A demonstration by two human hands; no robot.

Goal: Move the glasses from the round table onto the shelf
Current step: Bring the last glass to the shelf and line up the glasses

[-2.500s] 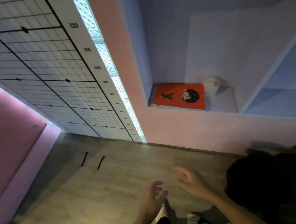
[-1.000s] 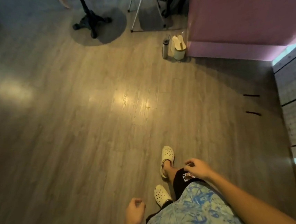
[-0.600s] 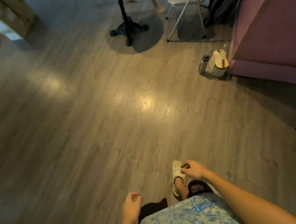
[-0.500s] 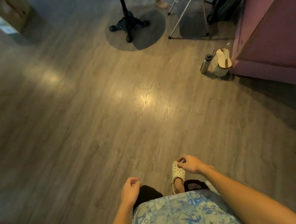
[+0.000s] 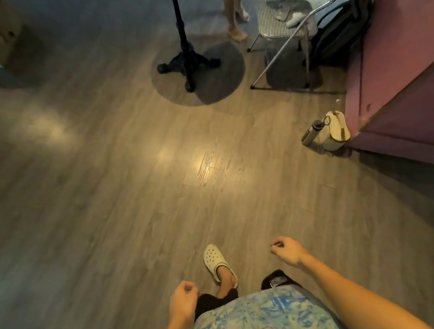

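Note:
The round table (image 5: 181,35) stands far ahead on a black pedestal; only a sliver of its pale top shows at the frame's upper edge. No glasses are visible, and the shelf is out of view. My left hand (image 5: 182,301) hangs low at my hip with loosely curled fingers and holds nothing. My right hand (image 5: 287,250) hangs in front of my thigh, fingers loosely curled, also holding nothing.
Wood floor stretches between me and the table. A person's bare legs (image 5: 234,11) stand behind the table. A folding chair (image 5: 281,30) and a black backpack (image 5: 341,30) sit at the right. A bottle (image 5: 312,132) and a white container (image 5: 336,131) stand by the pink cabinet (image 5: 408,66).
The view has swung from the shelf wall round to the room and the table base has come closer. My hands swing at my sides; my left foot has stepped forward.

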